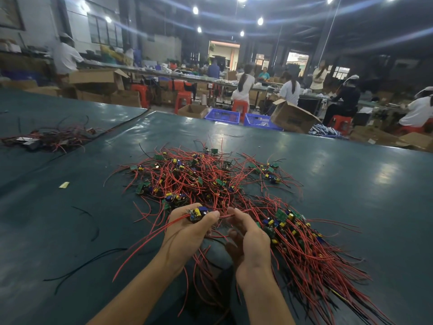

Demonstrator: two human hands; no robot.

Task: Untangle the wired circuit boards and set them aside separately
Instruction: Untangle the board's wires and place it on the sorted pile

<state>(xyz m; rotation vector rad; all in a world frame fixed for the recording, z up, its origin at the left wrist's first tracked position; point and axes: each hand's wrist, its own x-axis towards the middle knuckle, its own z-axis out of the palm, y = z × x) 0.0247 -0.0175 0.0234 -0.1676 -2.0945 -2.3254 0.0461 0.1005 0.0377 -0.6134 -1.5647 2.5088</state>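
A tangled heap of small green circuit boards with red and black wires lies in the middle of the dark green table. My left hand grips one circuit board with yellow and blue parts, its red wires trailing down to the left. My right hand pinches the red wires running from that board, just to its right. A combed-out bundle of boards with wires lying side by side sits to the right of my right hand.
Another pile of wired boards lies at the far left of the table. Loose black wires and a pale scrap lie at the left. Beyond the far edge stand blue crates, cardboard boxes, red stools and several people at benches.
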